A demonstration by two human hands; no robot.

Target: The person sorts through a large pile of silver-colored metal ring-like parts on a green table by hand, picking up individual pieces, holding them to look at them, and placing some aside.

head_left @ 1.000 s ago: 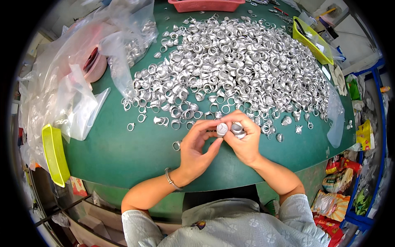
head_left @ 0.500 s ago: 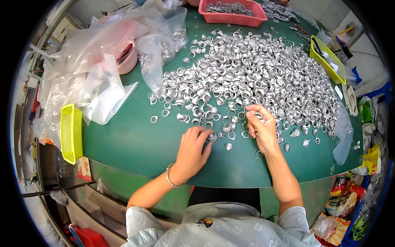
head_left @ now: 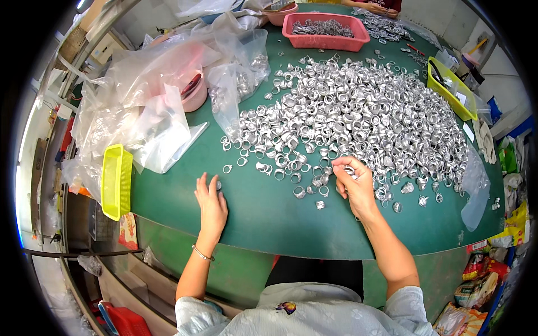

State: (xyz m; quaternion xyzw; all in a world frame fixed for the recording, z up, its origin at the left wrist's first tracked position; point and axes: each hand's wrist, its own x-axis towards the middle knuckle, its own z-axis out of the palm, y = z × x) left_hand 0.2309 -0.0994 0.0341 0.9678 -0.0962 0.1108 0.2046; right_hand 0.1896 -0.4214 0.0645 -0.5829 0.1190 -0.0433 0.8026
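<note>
A broad heap of silvery metal rings (head_left: 358, 106) covers the middle and right of the green table (head_left: 269, 224). My right hand (head_left: 356, 187) is at the heap's near edge, its fingers curled and pinched around a ring (head_left: 349, 170), partly hidden by the fingers. Off to the left of the heap, my left hand (head_left: 212, 210) rests low over bare tabletop with its fingers stretched and apart. One small silvery ring (head_left: 218, 185) shows beside its fingertips; whether they touch it I cannot tell. Several loose rings lie between the two hands.
Clear plastic bags (head_left: 162, 129) and a pink tub (head_left: 195, 96) occupy the left side, near a yellow basket (head_left: 116, 182). A pink tray (head_left: 326, 40) of metal pieces stands at the back. Another yellow basket (head_left: 451, 92) is at right. Across the table, another person's hands (head_left: 375, 8) show.
My left hand has moved left, away from the heap's near edge, and its fingers have spread. A ring now shows beside it. My right hand stays by the heap; the view has shifted slightly.
</note>
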